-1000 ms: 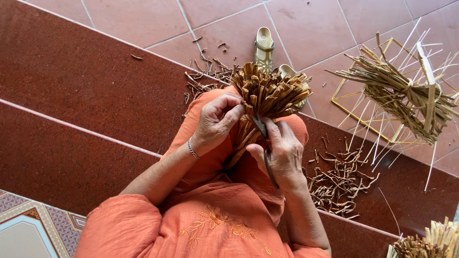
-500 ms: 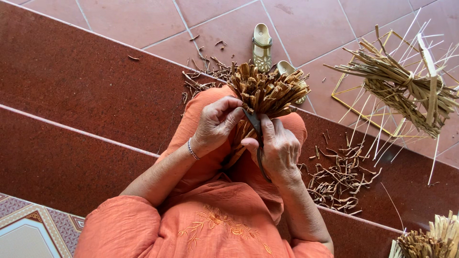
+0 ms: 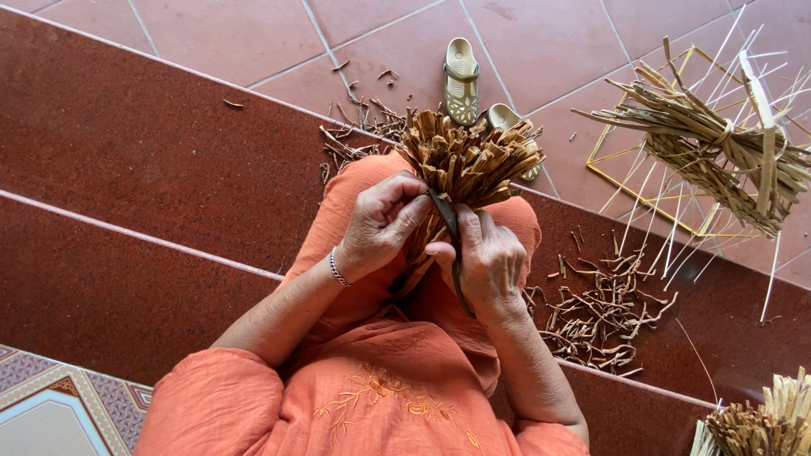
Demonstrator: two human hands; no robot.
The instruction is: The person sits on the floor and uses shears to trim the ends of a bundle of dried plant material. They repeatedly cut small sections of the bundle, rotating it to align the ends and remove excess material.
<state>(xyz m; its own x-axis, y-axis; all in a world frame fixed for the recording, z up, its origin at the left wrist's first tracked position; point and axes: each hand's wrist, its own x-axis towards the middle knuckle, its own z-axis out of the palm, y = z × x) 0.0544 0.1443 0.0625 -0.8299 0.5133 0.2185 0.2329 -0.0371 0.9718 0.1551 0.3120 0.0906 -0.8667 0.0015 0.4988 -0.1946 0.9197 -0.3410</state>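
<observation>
Two red tiled steps (image 3: 127,169) fill the frame. At centre, both hands, left hand (image 3: 382,221) and right hand (image 3: 486,262), grasp the bundle of dried brown strips (image 3: 465,165) between them.

Dark red stone steps (image 3: 144,160) run across the near scene, with paler reddish floor tiles (image 3: 228,34) beyond. A pile of curled dry scraps (image 3: 604,312) lies on the step at right. On the far tiles sit two sandals (image 3: 462,80), a tied straw bundle (image 3: 718,152) and a yellow wire frame (image 3: 629,139).
</observation>
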